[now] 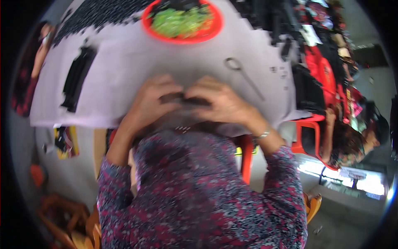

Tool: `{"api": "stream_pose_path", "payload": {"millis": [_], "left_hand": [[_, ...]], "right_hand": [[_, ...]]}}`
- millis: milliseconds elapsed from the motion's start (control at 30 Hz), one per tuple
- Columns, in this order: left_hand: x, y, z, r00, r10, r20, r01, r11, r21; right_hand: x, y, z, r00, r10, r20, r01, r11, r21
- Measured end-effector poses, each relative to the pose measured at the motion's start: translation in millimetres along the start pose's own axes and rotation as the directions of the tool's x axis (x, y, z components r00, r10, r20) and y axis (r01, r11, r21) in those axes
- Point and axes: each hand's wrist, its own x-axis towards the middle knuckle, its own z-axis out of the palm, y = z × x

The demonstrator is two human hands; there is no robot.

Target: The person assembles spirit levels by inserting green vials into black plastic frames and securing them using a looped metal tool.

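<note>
Over the near edge of the table, my left hand (154,99) and my right hand (222,100) face each other with curled fingers. Both are closed on a small dark piece (195,101), blurred by motion, so its exact kind cannot be made out. Right of my hands lies a thin dark rod with a ring at one end (248,79). A bundle of long black strips (77,79) rests on the left side of the table. Just below my hands, several tiny pale bits (182,129) show near the cloth's edge.
On the pale tablecloth (120,62), a red round tray (146,25) holds green pieces and some black ones. Heaps of black pieces (99,16) cover the far left, with more black parts (269,18) far right. Other people (348,141) sit at the right and left edges.
</note>
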Motion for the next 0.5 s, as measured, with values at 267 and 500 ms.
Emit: {"api": "stream_pose_path", "payload": {"millis": [267, 500], "left_hand": [[21, -7, -21, 0.997, 0.007, 0.082, -0.007, 1.000, 0.002], [63, -29, -15, 0.961, 0.092, 0.262, -0.149, 0.967, 0.206]], "right_hand": [[-6, -7, -18, 0.877, 0.390, 0.280, -0.449, 0.873, 0.191], [-5, -36, 7, 0.782, 0.600, 0.166, -0.619, 0.777, 0.110]]}}
